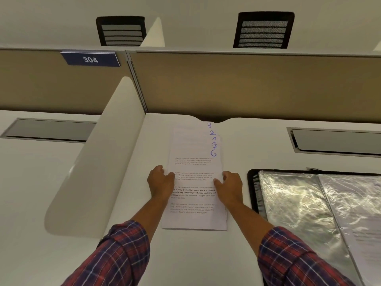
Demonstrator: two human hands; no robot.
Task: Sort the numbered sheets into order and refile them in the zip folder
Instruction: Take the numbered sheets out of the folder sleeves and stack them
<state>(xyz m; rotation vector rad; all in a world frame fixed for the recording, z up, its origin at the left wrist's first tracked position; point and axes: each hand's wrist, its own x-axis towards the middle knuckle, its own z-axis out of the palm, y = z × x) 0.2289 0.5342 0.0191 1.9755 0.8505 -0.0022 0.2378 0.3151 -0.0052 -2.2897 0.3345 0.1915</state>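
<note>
Plaid sleeves [127,254], left hand [160,180] and right hand [229,185] pinching numbered sheets [195,145] — zip folder [252,193] open, page [367,234] inside.

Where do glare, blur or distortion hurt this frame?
Head view: glare whitens the folder's plastic sleeves; the sheets' far end washes out and their print is soft, though the blue numbers read 3, 2, 1, 7, 6; the wide-angle lens bows the desk edges.
</note>
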